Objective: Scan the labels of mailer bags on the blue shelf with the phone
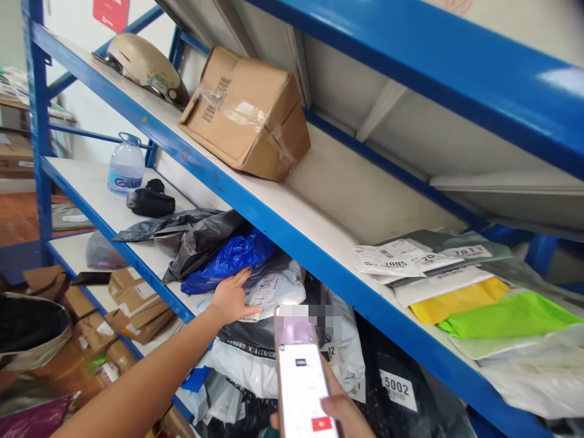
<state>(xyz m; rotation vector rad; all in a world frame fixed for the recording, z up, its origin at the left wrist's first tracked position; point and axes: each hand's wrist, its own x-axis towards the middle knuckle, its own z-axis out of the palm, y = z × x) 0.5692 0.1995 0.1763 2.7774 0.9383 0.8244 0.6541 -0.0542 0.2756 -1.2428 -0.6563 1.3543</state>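
Note:
My left hand [232, 297] reaches onto the middle shelf, fingers stretched out flat on a white-grey mailer bag [278, 286], beside a blue plastic bag [230, 258]. My right hand [342, 409] at the bottom holds a smartphone [301, 377] upright, its lit screen facing me. Under the phone lie black and white parcel bags, one labelled 5002 [398, 388].
The blue metal rack [255, 207] has white shelves. The upper shelf carries a cardboard box [246, 115], a beige helmet [146, 64], and yellow, green and grey mailers [479, 298]. Further left sit a water bottle [125, 165], a black pouch [150, 201], and small cartons below [132, 304].

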